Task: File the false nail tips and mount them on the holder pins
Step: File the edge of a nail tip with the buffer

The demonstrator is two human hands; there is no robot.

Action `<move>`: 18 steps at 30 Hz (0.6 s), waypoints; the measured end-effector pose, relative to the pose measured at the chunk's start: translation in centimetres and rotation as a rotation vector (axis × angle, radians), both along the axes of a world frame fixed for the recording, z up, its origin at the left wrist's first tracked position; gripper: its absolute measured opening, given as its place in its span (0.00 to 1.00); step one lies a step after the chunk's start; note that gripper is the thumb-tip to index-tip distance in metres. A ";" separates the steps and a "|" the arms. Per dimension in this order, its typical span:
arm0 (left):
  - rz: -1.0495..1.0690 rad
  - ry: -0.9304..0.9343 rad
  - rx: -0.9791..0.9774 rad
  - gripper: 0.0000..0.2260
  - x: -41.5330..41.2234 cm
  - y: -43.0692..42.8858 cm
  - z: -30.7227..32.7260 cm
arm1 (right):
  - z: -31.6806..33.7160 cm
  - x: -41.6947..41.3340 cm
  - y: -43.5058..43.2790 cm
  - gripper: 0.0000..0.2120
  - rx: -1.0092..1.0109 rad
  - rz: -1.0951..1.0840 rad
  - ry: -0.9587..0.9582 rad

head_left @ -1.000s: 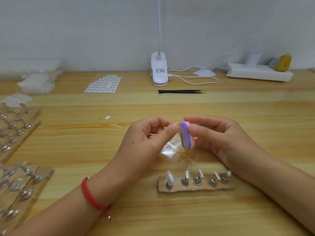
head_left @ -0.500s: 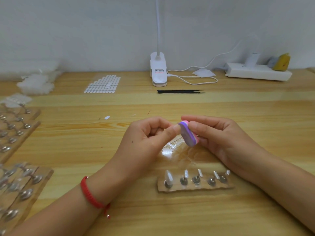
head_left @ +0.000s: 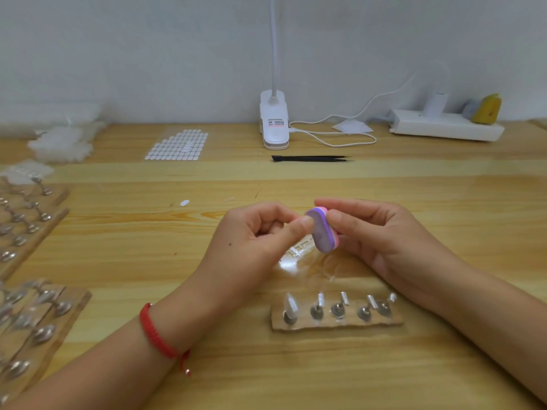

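One wide-angle view, worn on the person's head, looks forward and down over the counter (head_left: 444, 190). It sits close above the left hand (head_left: 254, 241) and right hand (head_left: 381, 241) at centre and reaches the far wall (head_left: 118, 54).

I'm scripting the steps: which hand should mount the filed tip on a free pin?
Probably left hand: it pinches at the filing block, tip hidden; right hand grips that block.
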State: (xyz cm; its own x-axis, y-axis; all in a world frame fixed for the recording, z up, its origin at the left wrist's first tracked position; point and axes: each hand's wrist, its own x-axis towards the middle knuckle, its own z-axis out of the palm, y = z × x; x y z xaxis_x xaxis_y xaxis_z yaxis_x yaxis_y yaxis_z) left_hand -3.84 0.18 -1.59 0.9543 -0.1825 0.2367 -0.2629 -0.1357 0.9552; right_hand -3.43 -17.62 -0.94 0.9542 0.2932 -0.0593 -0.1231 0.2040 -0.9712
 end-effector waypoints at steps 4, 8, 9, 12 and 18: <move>-0.116 -0.002 0.106 0.07 -0.3 -0.1 -0.1 | -0.1 0.1 0.2 0.16 0.015 -0.023 -0.006; -0.096 0.016 0.018 0.08 -0.3 0.0 0.1 | -0.4 0.6 -0.2 0.13 0.142 -0.101 0.016; -0.030 0.040 -0.059 0.09 0.0 0.2 0.2 | -0.5 0.7 -0.3 0.13 0.151 -0.099 0.015; 0.086 0.072 -0.155 0.11 0.4 0.5 0.3 | -0.5 0.5 -0.2 0.15 0.088 -0.046 -0.019; 0.051 0.019 -0.075 0.11 0.3 0.1 0.1 | -0.5 0.3 -0.1 0.16 0.005 0.008 -0.096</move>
